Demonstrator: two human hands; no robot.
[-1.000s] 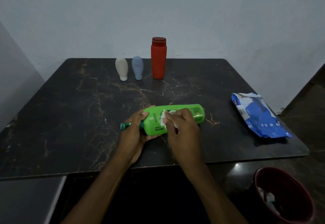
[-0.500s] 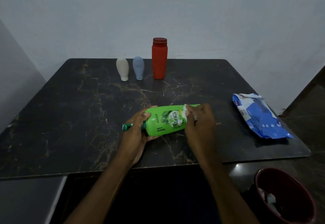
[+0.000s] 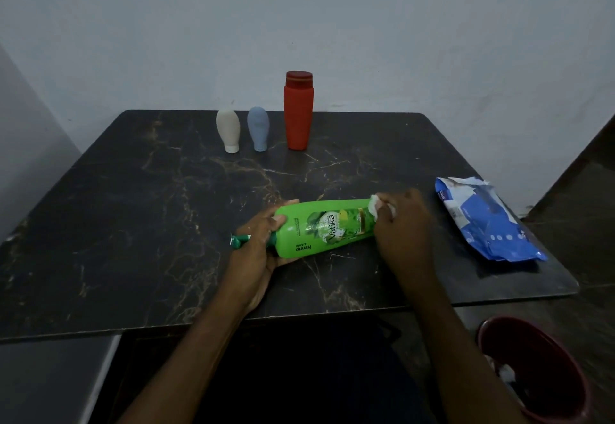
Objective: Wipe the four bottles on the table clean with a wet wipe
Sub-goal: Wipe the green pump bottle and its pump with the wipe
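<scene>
A green bottle [image 3: 319, 227] lies on its side near the front of the dark marble table [image 3: 133, 224], dark green cap pointing left. My left hand [image 3: 258, 250] grips its neck end. My right hand [image 3: 404, 224] presses a white wet wipe [image 3: 375, 207] against the bottle's wide right end, hiding that end. At the back of the table stand a cream bottle [image 3: 228, 130], a blue-grey bottle [image 3: 258, 128] and a taller red bottle [image 3: 298, 110], all upright and untouched.
A blue and white pack of wet wipes [image 3: 486, 220] lies at the table's right edge. A dark red bin [image 3: 539, 370] with white scraps inside stands on the floor at the lower right. A wall rises close behind the table.
My right hand has slid the wipe along the green bottle from its middle to its right end. The label now shows. My left hand has kept its hold.
</scene>
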